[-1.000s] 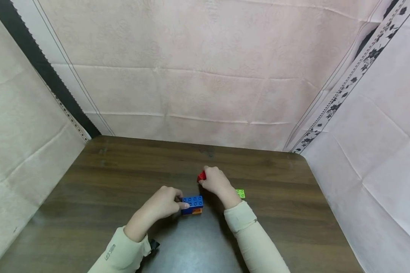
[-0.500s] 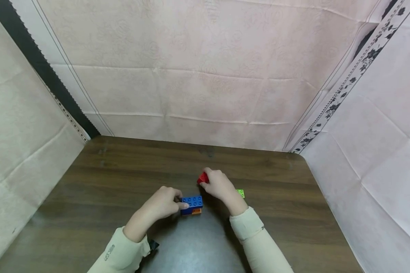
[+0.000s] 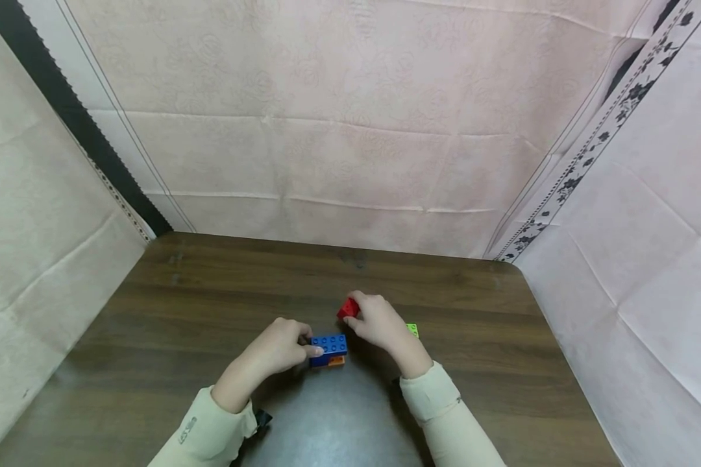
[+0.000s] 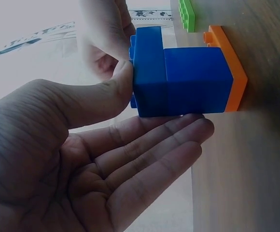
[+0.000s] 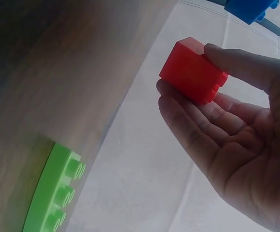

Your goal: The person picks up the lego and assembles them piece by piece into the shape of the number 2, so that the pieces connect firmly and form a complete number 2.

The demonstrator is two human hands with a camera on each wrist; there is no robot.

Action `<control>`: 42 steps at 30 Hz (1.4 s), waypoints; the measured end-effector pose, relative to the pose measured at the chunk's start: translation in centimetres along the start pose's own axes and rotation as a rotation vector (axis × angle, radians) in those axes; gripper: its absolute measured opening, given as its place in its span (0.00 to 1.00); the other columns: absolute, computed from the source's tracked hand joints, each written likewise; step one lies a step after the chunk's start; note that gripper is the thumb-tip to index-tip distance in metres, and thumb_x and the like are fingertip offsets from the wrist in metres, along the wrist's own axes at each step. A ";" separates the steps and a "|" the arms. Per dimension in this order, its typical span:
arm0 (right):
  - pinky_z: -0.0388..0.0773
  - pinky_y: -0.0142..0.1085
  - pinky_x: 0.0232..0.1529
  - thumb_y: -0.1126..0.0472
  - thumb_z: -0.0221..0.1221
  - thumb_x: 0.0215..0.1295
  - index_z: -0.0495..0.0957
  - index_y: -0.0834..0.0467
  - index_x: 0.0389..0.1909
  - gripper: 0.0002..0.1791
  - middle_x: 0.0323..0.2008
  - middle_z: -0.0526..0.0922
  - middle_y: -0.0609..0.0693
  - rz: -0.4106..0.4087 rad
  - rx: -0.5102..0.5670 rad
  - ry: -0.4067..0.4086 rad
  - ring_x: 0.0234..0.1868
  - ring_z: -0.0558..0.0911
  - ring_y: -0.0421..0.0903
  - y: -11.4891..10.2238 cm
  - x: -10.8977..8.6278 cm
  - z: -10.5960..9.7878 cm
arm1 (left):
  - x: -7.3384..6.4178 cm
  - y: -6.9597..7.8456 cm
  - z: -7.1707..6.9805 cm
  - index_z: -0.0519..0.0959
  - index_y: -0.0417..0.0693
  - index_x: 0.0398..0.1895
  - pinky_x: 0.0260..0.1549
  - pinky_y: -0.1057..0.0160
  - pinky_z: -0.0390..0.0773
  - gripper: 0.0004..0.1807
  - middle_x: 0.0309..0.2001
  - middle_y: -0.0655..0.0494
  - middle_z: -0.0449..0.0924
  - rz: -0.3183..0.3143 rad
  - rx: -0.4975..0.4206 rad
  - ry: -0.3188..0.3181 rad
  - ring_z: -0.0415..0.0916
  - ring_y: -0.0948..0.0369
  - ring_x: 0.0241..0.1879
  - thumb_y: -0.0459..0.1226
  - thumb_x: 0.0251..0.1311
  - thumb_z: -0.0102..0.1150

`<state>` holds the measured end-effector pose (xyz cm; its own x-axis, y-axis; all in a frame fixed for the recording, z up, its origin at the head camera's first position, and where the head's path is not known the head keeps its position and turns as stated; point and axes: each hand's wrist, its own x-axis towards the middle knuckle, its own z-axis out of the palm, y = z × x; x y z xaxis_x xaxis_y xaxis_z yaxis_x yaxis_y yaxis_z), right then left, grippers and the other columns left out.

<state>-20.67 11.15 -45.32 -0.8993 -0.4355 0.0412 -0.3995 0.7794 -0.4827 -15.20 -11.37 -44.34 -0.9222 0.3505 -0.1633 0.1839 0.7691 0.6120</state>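
In the head view my left hand (image 3: pixel 280 347) holds a stack on the table: a long blue brick (image 3: pixel 329 344) above another blue brick (image 4: pixel 198 79), with a flat orange brick (image 4: pixel 234 75) at the bottom. The left wrist view has the thumb against the studded top brick and the fingers along the stack's side. Beyond and to the right, my right hand (image 3: pixel 380 320) pinches a small red brick (image 3: pixel 348 308) between thumb and fingers, its studs toward the palm in the right wrist view. The red brick is apart from the stack.
A flat light green brick (image 3: pixel 412 329) lies on the wooden table (image 3: pixel 239 272), partly hidden by the right forearm. Pale cloth (image 3: pixel 350 130) hangs behind the table's far edge and along both sides.
My right hand has drawn slightly back toward me with the red brick, and more of the brick shows. The left hand and the blue-and-orange stack stay in place.
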 end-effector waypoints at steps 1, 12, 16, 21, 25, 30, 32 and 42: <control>0.83 0.36 0.37 0.57 0.67 0.66 0.74 0.61 0.63 0.27 0.45 0.85 0.53 -0.007 0.003 -0.002 0.33 0.80 0.41 0.1 -0.1 0.0 | 0.0 0.0 0.0 0.86 0.43 0.42 0.41 0.51 0.82 0.17 0.38 0.52 0.85 -0.003 -0.003 0.000 0.78 0.61 0.32 0.47 0.60 0.71; 0.78 0.27 0.32 0.59 0.67 0.66 0.76 0.59 0.60 0.23 0.41 0.85 0.47 -0.217 0.033 0.005 0.30 0.78 0.37 -0.4 -1.8 -1.1 | -0.2 0.0 0.1 0.85 0.40 0.45 0.41 0.49 0.83 0.20 0.39 0.51 0.85 -0.002 -0.006 -0.001 0.79 0.60 0.33 0.46 0.59 0.71; 0.81 0.30 0.37 0.58 0.66 0.67 0.76 0.58 0.60 0.22 0.42 0.85 0.45 -0.266 0.056 -0.030 0.33 0.79 0.36 -0.6 -2.4 -1.5 | -0.4 0.4 0.1 0.83 0.37 0.50 0.40 0.48 0.83 0.22 0.41 0.48 0.86 0.005 0.009 -0.004 0.79 0.61 0.31 0.46 0.62 0.69; 0.83 0.36 0.43 0.58 0.66 0.67 0.76 0.57 0.60 0.22 0.44 0.85 0.46 -0.282 0.064 -0.027 0.38 0.81 0.36 -0.8 -3.0 -2.0 | -0.7 0.5 0.0 0.82 0.35 0.52 0.42 0.47 0.82 0.25 0.44 0.44 0.86 0.030 0.041 0.001 0.80 0.61 0.31 0.47 0.63 0.68; 0.83 0.38 0.45 0.59 0.66 0.68 0.76 0.57 0.60 0.22 0.44 0.85 0.45 -0.292 0.072 -0.014 0.40 0.82 0.35 -0.9 -3.3 -2.4 | -0.8 0.3 0.0 0.82 0.35 0.53 0.45 0.46 0.82 0.26 0.46 0.44 0.86 0.046 0.058 0.007 0.81 0.61 0.34 0.49 0.64 0.66; 0.81 0.34 0.48 0.59 0.66 0.68 0.75 0.56 0.61 0.23 0.46 0.85 0.44 -0.305 0.081 -0.021 0.44 0.83 0.35 -1.0 -3.6 -2.9 | -0.9 -0.2 -0.2 0.81 0.38 0.56 0.46 0.46 0.82 0.26 0.46 0.47 0.85 0.079 0.035 -0.007 0.83 0.57 0.41 0.49 0.64 0.67; 0.80 0.32 0.49 0.59 0.66 0.68 0.75 0.56 0.62 0.23 0.47 0.85 0.44 -0.312 0.093 -0.029 0.46 0.83 0.35 -1.0 -3.7 -3.1 | -0.9 -0.4 -0.4 0.80 0.39 0.57 0.46 0.47 0.82 0.26 0.47 0.49 0.85 0.103 0.013 -0.019 0.83 0.55 0.44 0.48 0.62 0.68; 0.81 0.37 0.50 0.59 0.64 0.69 0.75 0.57 0.62 0.22 0.49 0.84 0.45 -0.413 0.099 -0.113 0.48 0.81 0.35 -1.4 -3.7 -2.7 | -0.8 -0.9 -0.3 0.84 0.44 0.50 0.40 0.56 0.84 0.16 0.41 0.55 0.86 0.203 -0.009 -0.004 0.82 0.64 0.38 0.41 0.62 0.69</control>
<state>-17.25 12.86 -42.41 -0.6401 -0.7526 0.1548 -0.6977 0.4849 -0.5274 -14.77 -12.51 -44.53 -0.8653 0.4998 -0.0386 0.3629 0.6776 0.6397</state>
